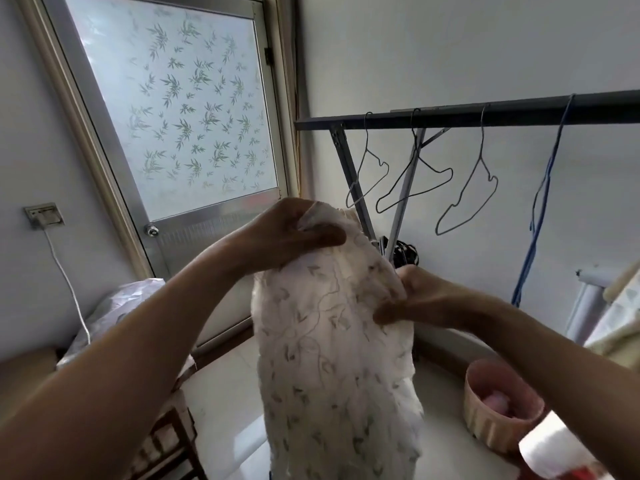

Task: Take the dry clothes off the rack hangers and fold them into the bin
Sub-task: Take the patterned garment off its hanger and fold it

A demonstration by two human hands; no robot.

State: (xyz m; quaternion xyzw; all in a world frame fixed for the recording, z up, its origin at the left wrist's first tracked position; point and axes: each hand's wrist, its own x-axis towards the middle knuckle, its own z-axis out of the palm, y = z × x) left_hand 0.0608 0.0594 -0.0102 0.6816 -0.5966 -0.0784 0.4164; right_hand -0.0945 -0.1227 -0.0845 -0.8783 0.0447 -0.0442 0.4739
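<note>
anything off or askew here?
Nothing damaged or spilled. The three bare wire hangers on the rail hang twisted at different angles, and a blue hanger dangles edge-on beside them. The left hand and right hand both grip the white garment; the bin sits on the floor.

At the centre, a white leaf-print garment point(332, 358) hangs down toward six o'clock, held up off the floor. The left hand point(294, 233) pinches its top edge at about eleven o'clock of the cloth, and the right hand point(415, 299) grips its side edge at about two o'clock. Toward one o'clock, three bare wire hangers point(415, 178) and a blue one point(540, 202) hang from the dark rack bar point(450, 117). A pink bin point(498, 410) (something pink lies inside) sits at four o'clock. The frosted door point(180, 112) fills eleven o'clock.
</note>
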